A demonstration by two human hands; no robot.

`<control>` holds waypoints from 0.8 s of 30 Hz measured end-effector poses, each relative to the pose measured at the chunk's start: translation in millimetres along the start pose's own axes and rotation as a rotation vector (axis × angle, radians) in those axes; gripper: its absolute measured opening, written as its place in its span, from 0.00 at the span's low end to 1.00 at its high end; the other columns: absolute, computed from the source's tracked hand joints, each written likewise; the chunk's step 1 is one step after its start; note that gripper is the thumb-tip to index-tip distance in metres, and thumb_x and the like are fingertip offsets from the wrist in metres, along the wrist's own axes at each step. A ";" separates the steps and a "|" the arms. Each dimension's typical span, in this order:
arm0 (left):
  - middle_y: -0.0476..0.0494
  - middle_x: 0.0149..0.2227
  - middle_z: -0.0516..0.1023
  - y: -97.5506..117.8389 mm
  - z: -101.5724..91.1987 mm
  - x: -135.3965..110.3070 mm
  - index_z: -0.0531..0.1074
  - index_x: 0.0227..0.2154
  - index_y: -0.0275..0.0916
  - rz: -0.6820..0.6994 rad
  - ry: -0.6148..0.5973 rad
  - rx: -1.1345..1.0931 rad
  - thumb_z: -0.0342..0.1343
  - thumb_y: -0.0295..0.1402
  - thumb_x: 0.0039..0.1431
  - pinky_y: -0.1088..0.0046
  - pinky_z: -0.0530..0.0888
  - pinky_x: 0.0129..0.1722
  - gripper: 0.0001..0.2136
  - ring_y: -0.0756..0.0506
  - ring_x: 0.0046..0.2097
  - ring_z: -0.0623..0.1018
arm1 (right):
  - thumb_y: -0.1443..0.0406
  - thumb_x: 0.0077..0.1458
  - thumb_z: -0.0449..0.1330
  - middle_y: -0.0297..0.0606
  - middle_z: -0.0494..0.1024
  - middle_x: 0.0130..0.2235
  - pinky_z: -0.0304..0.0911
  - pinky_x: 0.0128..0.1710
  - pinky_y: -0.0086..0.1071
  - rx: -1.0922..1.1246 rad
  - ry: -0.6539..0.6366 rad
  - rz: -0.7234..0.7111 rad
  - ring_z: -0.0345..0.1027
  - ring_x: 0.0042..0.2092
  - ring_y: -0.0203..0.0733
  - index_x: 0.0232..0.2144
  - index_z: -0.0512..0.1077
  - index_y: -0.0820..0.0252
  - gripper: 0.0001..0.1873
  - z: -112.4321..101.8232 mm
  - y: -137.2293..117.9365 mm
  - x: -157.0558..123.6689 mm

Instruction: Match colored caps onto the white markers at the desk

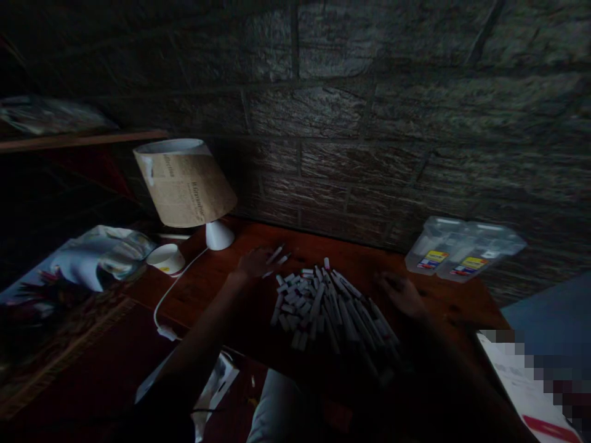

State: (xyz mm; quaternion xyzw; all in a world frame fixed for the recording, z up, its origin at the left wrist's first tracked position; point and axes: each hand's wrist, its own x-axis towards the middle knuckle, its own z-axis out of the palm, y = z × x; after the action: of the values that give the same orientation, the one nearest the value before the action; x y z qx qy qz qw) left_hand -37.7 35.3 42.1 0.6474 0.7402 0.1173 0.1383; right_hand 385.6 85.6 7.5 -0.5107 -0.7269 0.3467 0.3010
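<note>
A heap of several white markers [325, 304] lies on a dark wooden table [217, 289]. My left hand [256, 263] reaches out at the heap's far left corner and seems to hold one or two markers [277, 253] at its fingertips. My right hand [401, 294] hovers at the heap's right side; it is dark and blurred, so its fingers cannot be read.
A table lamp [189, 184] with a paper shade stands at the back left, its white cable [170, 289] trailing forward. A small white cup [165, 258] sits beside it. Two clear plastic boxes [462, 252] rest against the stone wall at the right. Papers [521, 381] lie at the near right.
</note>
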 end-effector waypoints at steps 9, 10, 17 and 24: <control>0.36 0.54 0.76 4.3 3.3 -2.9 0.75 0.51 0.41 -0.081 0.047 0.167 0.55 0.45 0.62 0.65 0.72 0.51 0.19 0.37 0.54 0.76 | 0.42 0.58 0.51 0.36 0.74 0.26 0.60 0.28 0.32 -0.043 0.036 -0.053 0.66 0.28 0.39 0.28 0.74 0.59 0.29 3.9 9.5 3.1; 0.38 0.55 0.76 0.5 6.6 -0.2 0.75 0.52 0.42 -0.029 0.074 0.124 0.56 0.43 0.62 0.66 0.72 0.52 0.19 0.38 0.54 0.76 | 0.43 0.58 0.51 0.36 0.74 0.26 0.61 0.29 0.32 -0.057 0.042 -0.058 0.67 0.28 0.40 0.28 0.74 0.59 0.28 3.5 8.2 3.0; 0.42 0.51 0.80 -42.9 28.7 16.5 0.76 0.51 0.44 0.139 0.325 -0.027 0.53 0.45 0.63 0.65 0.73 0.54 0.18 0.42 0.52 0.77 | 0.44 0.60 0.50 0.37 0.78 0.27 0.63 0.28 0.32 -0.077 0.032 -0.083 0.70 0.29 0.42 0.28 0.75 0.57 0.27 1.4 5.1 0.2; 0.41 0.53 0.79 -41.3 23.5 11.0 0.73 0.56 0.45 -0.022 0.349 0.130 0.54 0.41 0.64 0.66 0.74 0.49 0.19 0.40 0.51 0.79 | 0.45 0.60 0.51 0.37 0.78 0.27 0.63 0.29 0.32 -0.074 0.028 -0.082 0.71 0.29 0.41 0.30 0.75 0.58 0.26 0.6 2.7 0.7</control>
State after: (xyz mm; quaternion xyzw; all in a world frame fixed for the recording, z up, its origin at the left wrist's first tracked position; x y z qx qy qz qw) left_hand -68.8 40.5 4.9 0.6167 0.7661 0.1782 -0.0333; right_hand 386.4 86.8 5.0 -0.4963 -0.7551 0.2998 0.3060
